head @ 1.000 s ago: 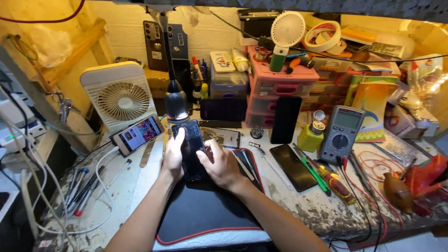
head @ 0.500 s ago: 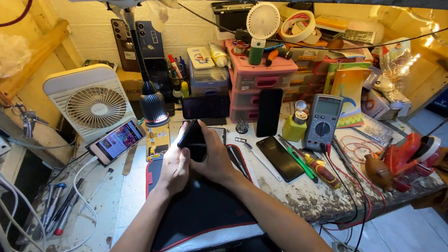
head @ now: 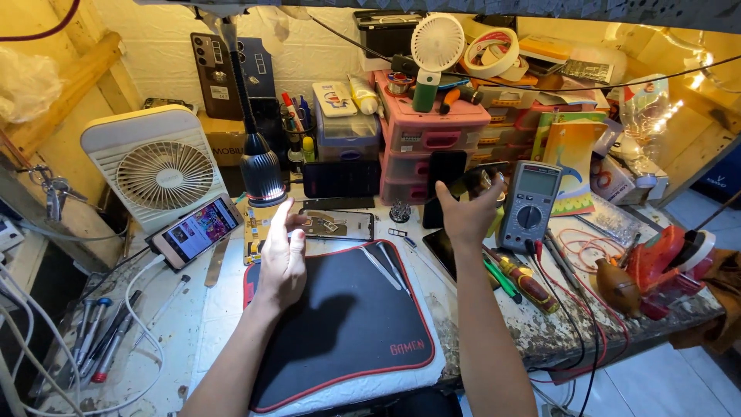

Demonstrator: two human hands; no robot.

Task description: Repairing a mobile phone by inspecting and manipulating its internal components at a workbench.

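Note:
My right hand (head: 465, 218) is raised at the right of the black mat with a red edge (head: 340, 324), in front of the pink drawer unit (head: 432, 131). Its fingers are closed on a dark phone (head: 472, 181), held just left of the grey multimeter (head: 529, 205). My left hand (head: 282, 259) hovers over the mat's far left corner, holding nothing, fingers loosely spread. Beyond it an opened phone frame (head: 336, 225) lies flat on the bench. Thin tweezers (head: 384, 267) rest on the mat's far edge.
A white fan (head: 162, 174) stands at the left with a lit phone (head: 193, 232) leaning before it. A black lamp head (head: 260, 171) hangs over the bench. Screwdrivers (head: 519, 279) and wires lie to the right. More tools (head: 96, 344) lie at the front left.
Both hands held the dark phone together over the mat. The right hand has carried it up and right toward the drawers; the left hand has let go and opened.

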